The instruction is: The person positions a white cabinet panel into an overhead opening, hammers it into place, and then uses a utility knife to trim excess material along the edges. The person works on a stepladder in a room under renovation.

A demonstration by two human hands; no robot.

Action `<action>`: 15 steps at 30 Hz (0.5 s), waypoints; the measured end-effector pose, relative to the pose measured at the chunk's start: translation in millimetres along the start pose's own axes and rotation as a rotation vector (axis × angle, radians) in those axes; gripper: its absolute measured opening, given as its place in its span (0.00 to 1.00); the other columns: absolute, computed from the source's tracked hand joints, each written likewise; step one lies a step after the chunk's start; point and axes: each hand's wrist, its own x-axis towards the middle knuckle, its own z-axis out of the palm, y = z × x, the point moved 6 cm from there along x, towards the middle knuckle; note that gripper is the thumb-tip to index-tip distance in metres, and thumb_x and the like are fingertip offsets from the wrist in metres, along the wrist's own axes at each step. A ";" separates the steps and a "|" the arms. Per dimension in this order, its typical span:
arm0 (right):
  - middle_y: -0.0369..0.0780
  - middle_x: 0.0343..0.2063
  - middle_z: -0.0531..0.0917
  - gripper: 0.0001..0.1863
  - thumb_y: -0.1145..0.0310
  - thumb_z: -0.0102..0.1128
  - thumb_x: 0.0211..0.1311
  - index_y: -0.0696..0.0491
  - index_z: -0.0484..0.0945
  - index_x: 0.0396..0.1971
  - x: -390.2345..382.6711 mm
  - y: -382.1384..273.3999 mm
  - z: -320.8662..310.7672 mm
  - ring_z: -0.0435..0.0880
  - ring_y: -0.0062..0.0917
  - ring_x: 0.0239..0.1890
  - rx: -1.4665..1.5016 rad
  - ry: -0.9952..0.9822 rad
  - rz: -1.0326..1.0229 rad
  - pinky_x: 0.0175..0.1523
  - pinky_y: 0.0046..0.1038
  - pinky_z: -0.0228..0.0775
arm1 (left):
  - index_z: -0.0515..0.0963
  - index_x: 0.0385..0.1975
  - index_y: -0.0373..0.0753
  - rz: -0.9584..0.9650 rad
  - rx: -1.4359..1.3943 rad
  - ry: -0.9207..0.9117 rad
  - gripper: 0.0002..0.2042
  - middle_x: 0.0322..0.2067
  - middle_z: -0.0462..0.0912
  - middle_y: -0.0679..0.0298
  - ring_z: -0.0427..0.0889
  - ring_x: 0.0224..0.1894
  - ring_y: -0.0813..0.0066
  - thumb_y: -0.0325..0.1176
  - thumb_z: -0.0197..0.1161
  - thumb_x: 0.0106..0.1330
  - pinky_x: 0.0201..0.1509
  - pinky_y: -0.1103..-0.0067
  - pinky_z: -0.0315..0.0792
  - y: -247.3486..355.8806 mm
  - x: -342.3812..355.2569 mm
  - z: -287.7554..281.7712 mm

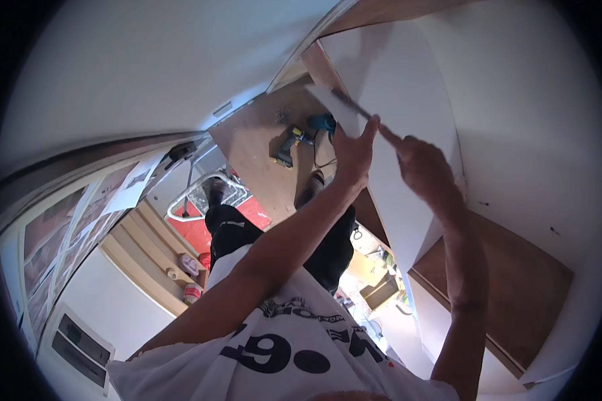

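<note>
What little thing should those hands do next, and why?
Maybe steady the tool before moving it again: its pale far end looks blurred, so it may be swinging. The right hand grips it, and the left hand is right by it, perhaps touching.

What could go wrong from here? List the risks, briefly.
The left foot seems to be on the metal stepladder, the right foot on the wooden surface: balance could slip. The right foot might knock the nearby cordless power tool. The blurred long tool in the right hand could nick the left hand, touching or close by.
</note>
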 end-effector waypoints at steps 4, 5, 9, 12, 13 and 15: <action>0.46 0.30 0.82 0.32 0.77 0.50 0.62 0.39 0.66 0.67 14.2 -1.1 39.4 0.85 0.40 0.34 0.081 -0.009 0.006 0.43 0.42 0.78 | 0.66 0.58 0.28 -0.264 -0.162 0.125 0.26 0.48 0.80 0.54 0.82 0.45 0.67 0.25 0.68 0.62 0.48 0.74 0.77 -12.7 -5.0 -8.2; 0.46 0.30 0.82 0.33 0.78 0.50 0.62 0.40 0.66 0.67 12.7 -2.8 39.7 0.85 0.40 0.34 0.070 0.001 0.001 0.43 0.41 0.78 | 0.66 0.58 0.27 -0.233 -0.169 0.085 0.26 0.47 0.80 0.54 0.82 0.45 0.67 0.25 0.68 0.62 0.48 0.74 0.77 -17.8 0.6 -9.7; 0.46 0.29 0.81 0.32 0.77 0.51 0.62 0.41 0.66 0.67 -2.7 1.4 9.1 0.85 0.39 0.34 0.047 0.014 0.023 0.42 0.40 0.79 | 0.66 0.58 0.27 -0.131 -0.099 0.035 0.27 0.47 0.79 0.55 0.80 0.46 0.67 0.28 0.70 0.61 0.51 0.75 0.75 -7.5 -2.6 0.2; 0.45 0.29 0.81 0.30 0.75 0.51 0.64 0.40 0.67 0.67 -23.2 5.5 7.9 0.85 0.38 0.32 0.075 -0.045 0.022 0.40 0.40 0.79 | 0.67 0.57 0.29 -0.118 -0.088 0.009 0.26 0.48 0.78 0.56 0.78 0.50 0.68 0.30 0.70 0.62 0.55 0.75 0.72 -9.7 -26.8 4.9; 0.45 0.29 0.82 0.30 0.75 0.51 0.64 0.40 0.67 0.67 -24.8 7.0 19.6 0.85 0.38 0.32 0.115 -0.033 0.023 0.40 0.40 0.79 | 0.68 0.57 0.29 -0.137 -0.110 0.020 0.26 0.48 0.78 0.56 0.79 0.49 0.68 0.30 0.70 0.62 0.55 0.75 0.72 -17.4 -27.1 2.1; 0.45 0.30 0.82 0.30 0.76 0.51 0.64 0.40 0.67 0.67 -20.2 7.8 41.4 0.85 0.38 0.33 0.195 -0.006 0.013 0.41 0.40 0.79 | 0.68 0.57 0.29 -0.170 -0.154 0.053 0.26 0.47 0.79 0.57 0.79 0.48 0.69 0.30 0.70 0.62 0.53 0.75 0.73 -34.1 -24.0 -5.3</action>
